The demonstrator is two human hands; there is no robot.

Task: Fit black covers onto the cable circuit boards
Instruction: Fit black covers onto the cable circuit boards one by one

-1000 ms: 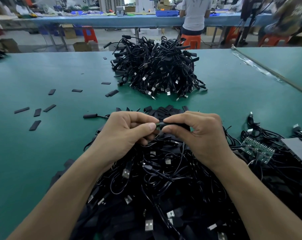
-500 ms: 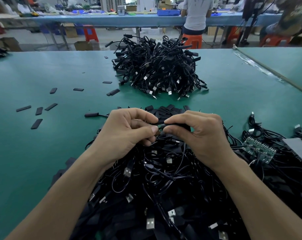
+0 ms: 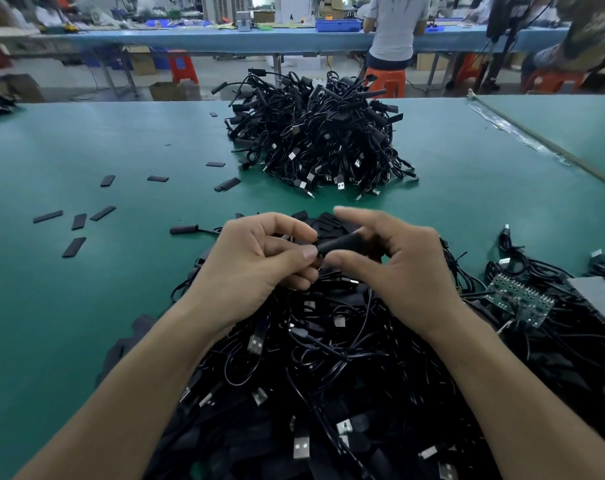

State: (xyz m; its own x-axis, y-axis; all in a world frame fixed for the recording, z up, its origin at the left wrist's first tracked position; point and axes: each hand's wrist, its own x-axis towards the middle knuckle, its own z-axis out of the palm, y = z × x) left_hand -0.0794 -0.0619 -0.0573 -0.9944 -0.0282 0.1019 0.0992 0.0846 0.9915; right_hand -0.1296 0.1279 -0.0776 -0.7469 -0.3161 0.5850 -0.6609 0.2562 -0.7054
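A black cover [image 3: 342, 243] lies between my two hands, above a big tangle of black USB cables [image 3: 311, 375] near me. My left hand [image 3: 256, 268] pinches the cable end at the cover's left tip with thumb and curled fingers. My right hand [image 3: 398, 268] holds the cover's right part, thumb under it, with the index finger lifted and blurred above. The circuit board is hidden inside the cover or behind my fingers. Loose black covers [image 3: 323, 220] lie just beyond my hands.
A second heap of covered cables [image 3: 315, 140] sits farther back on the green table [image 3: 86, 306]. Several stray covers [image 3: 74, 223] lie at the left. A green circuit board panel [image 3: 519, 301] rests on cables at the right. A person stands at a far bench [image 3: 396, 26].
The cover now shows between my hands as a black tube. My right index finger has lifted off it, and the hands have drawn slightly apart.
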